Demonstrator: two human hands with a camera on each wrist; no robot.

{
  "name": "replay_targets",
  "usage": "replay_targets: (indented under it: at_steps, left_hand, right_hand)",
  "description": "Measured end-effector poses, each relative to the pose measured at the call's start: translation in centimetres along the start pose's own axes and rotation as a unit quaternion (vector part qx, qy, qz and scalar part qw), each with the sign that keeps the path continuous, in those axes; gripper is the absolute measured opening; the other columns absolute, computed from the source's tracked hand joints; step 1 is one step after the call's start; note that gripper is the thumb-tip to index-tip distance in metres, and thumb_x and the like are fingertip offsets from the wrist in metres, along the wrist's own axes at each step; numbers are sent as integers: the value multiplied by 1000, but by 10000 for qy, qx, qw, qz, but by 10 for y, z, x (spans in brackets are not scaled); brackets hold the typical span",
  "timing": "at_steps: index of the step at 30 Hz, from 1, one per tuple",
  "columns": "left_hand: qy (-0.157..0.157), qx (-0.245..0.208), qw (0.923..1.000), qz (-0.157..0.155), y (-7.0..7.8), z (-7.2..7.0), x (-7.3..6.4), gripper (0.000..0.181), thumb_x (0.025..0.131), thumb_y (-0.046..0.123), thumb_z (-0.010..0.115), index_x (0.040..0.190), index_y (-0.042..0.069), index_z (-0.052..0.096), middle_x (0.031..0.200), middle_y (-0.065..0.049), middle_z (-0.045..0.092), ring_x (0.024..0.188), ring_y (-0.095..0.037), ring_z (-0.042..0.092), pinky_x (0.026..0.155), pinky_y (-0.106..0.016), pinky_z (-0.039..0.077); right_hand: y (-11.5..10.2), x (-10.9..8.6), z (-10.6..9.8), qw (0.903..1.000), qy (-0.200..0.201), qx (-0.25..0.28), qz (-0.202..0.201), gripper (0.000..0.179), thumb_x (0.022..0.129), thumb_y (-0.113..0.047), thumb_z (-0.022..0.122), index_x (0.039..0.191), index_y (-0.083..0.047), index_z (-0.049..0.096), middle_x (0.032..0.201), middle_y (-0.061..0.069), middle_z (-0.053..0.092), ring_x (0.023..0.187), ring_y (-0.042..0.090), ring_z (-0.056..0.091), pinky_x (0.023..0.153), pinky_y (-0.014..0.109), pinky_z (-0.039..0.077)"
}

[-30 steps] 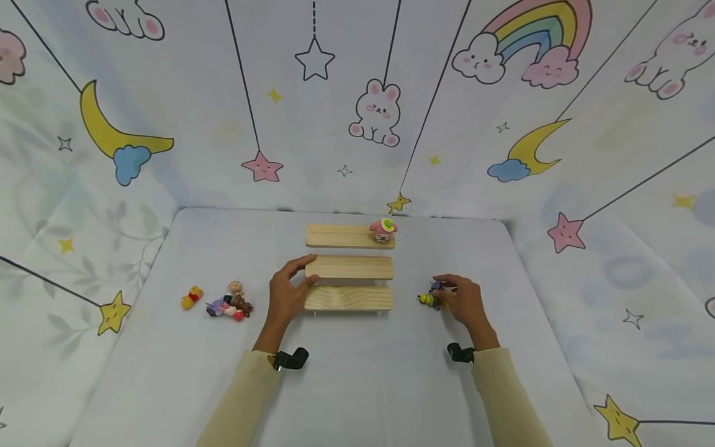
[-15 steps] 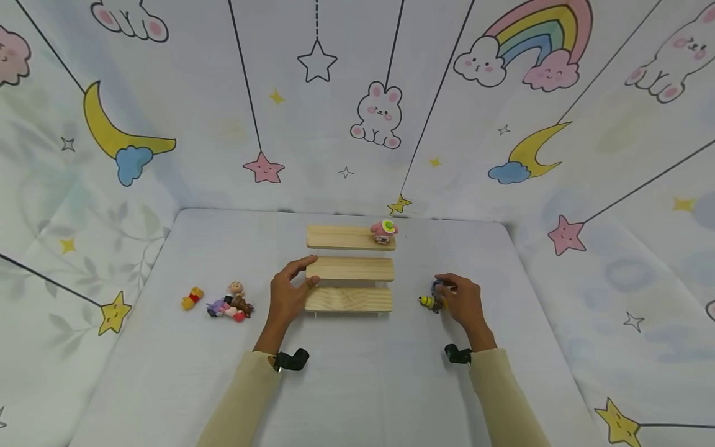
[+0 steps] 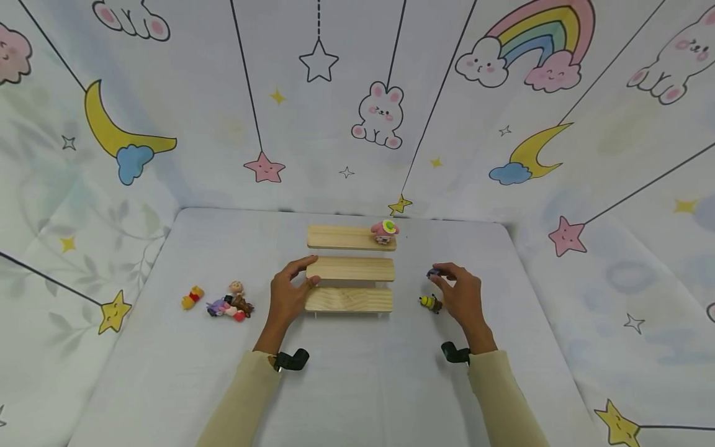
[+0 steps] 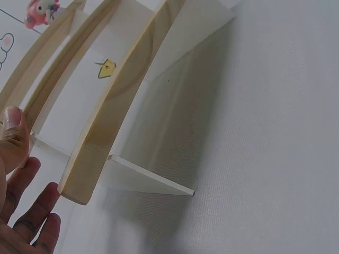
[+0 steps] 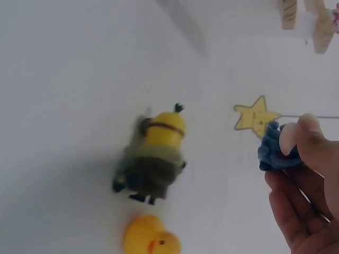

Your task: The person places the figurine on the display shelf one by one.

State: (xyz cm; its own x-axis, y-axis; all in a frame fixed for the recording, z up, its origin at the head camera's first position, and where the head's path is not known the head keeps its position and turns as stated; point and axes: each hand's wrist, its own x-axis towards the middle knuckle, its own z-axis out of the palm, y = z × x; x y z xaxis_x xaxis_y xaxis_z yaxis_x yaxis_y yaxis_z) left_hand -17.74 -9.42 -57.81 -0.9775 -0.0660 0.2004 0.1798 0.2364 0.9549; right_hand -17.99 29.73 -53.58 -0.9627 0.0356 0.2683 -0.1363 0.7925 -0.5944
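Pink toy (image 3: 383, 233) stood on shelf (image 3: 352, 269); right hand (image 3: 462, 297) pinched blue toy (image 5: 273, 151); left hand (image 3: 287, 295), fingers curled, gripped shelf; minion (image 5: 159, 159), duck (image 5: 148, 237), bear (image 3: 192, 298) lay unshelved.

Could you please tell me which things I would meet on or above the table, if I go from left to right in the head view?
Small yellow toy figure in red, heap of small multicoloured toy figures, left hand, three-tier pale wooden shelf, yellow-headed brown toy figure, right hand.

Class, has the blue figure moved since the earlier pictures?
Yes. In the head view, judged against the shelf, the blue figure has moved forward, pinched in the right hand.
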Motion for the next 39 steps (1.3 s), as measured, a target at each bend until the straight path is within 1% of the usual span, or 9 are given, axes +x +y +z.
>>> replay_targets:
  at_steps: [3,6,10,17,21,27,29,34,39]
  left_hand:
    - [0,25,10000,-15,0,0,0,49,93,23,83,140,26,70,146,1,68,139,-27,60,124,-50,41]
    - [-12,24,10000,-15,-1,0,0,49,93,23,82,140,27,70,147,0,68,140,-27,60,125,-50,41]
    - [-27,6,10000,5,-1,0,0,49,93,24,82,141,26,70,147,0,68,140,-27,60,125,-50,41]
    - [17,70,10000,6,-1,0,-1,50,92,26,83,141,26,70,147,0,68,141,-26,60,124,-50,42]
    - [-8,20,10000,24,-1,-1,-1,50,92,26,83,141,25,70,147,0,68,140,-26,60,124,-50,42]
    - [7,-143,9999,21,-1,0,0,50,92,19,83,141,20,70,147,-5,68,139,-32,60,125,-54,39]
    - [19,-177,9998,24,-1,1,0,50,92,18,83,140,19,70,147,-5,68,139,-32,60,125,-55,39]
    - [-12,-82,10000,20,0,0,0,50,91,23,83,140,24,71,146,-1,69,138,-28,61,124,-52,41]
    - [-19,-32,10000,-30,2,-1,0,49,92,25,83,140,26,71,146,0,68,139,-27,60,124,-51,41]
  right_hand:
    - [-12,1,-3,9999,26,106,10,26,97,-14,80,123,-10,77,115,13,79,109,36,71,98,57,56]
    - [-22,2,-5,9998,51,198,-10,27,96,-14,81,122,-12,77,115,13,78,110,37,70,98,57,56]
    - [-35,4,-7,9994,130,248,-210,29,95,-13,82,123,-12,77,116,12,78,110,36,71,97,54,57]
    - [-52,8,-5,9981,171,276,-517,31,93,-13,83,123,-13,77,116,9,79,108,29,71,97,50,59]
    - [-59,9,-3,9975,133,332,-617,30,93,-13,84,123,-12,77,116,8,79,109,31,72,97,50,59]
    - [-70,9,1,9972,58,390,-638,29,93,-15,84,122,-13,77,116,6,79,108,26,71,98,49,60]
    - [-73,10,4,9967,57,422,-694,29,93,-15,84,121,-13,77,115,6,79,108,25,71,97,49,60]
    - [-77,12,12,9943,120,444,-964,29,91,-14,85,119,-12,78,113,6,80,104,22,71,95,46,61]
    - [-81,14,19,9921,103,566,-1111,30,89,-13,87,118,-11,79,111,5,80,103,21,71,93,44,61]
